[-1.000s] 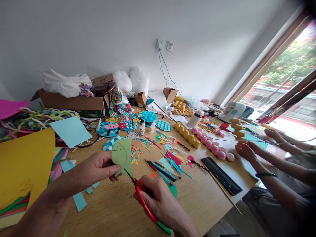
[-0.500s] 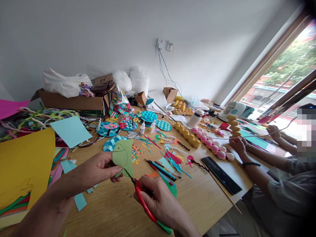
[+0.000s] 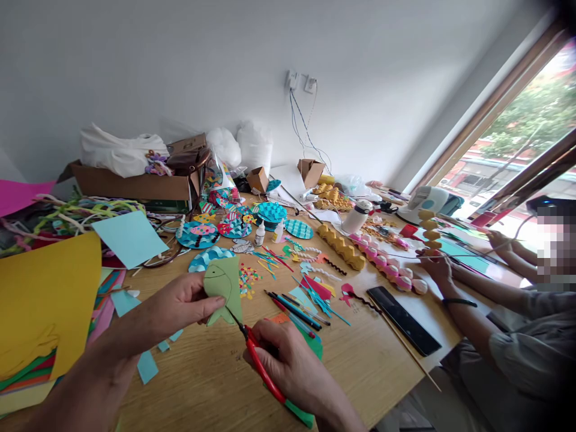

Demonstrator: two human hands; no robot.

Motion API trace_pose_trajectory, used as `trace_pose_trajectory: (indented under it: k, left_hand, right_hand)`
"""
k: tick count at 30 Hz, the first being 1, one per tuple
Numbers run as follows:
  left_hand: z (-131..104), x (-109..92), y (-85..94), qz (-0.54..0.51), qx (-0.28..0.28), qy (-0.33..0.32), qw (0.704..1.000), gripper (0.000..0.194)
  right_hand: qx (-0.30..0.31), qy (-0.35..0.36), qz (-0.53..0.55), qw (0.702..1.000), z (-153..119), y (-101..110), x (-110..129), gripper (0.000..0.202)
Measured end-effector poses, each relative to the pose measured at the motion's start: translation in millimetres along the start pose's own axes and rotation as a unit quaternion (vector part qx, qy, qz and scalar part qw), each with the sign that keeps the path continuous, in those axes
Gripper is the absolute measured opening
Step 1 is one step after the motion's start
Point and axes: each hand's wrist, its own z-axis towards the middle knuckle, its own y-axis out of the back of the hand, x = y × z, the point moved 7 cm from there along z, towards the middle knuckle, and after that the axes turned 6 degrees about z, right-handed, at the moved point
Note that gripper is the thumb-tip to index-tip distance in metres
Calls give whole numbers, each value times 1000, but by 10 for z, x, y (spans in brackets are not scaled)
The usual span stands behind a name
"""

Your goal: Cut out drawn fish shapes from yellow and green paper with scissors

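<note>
My left hand pinches a green paper fish with a drawn eye and gill line, held just above the wooden table. My right hand grips red-handled scissors, whose blades touch the lower right edge of the fish. A green scrap lies under my right hand. Pale blue paper offcuts lie below my left forearm.
Coloured sheets are stacked at the left. Pens, paper fish plates, glue bottles and a black ruler lie ahead. A person at the right holds a stick with yellow pieces. Boxes stand at the back.
I have turned the green fish slightly while the scissors stay at its lower edge. The person at the right has shifted their hands and the yellow stick a little.
</note>
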Motion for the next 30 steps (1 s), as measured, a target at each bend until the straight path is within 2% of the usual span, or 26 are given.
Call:
trace_pose_trajectory:
  k: [2,4,7,10,19,30]
  left_hand:
    - [17,-31,-18,-21,-16,-1,1000,20]
    - [32,-61,-32,-56,-42,1,998,17]
    - [43,-86,-64,-109,-72,3,991,13]
    - [53,-96,-112,-139,-82,-4,987,14]
    - [51,-121,-190,-167,-147,19,975,13]
    - [31,-80,-268,-162,-157,33,974,20]
  right_hand:
    - [5,-1,55,998,16,-37,-23,33]
    - [20,-8,157,987,37,-106,-58,38]
    - [30,-30,312,949,68,-209,-92,49]
    - [18,-42,379,924,92,-267,-64,59]
    - [-19,-78,430,899,134,-366,-8,63]
    - [-52,-44,446,893,144,-375,9,59]
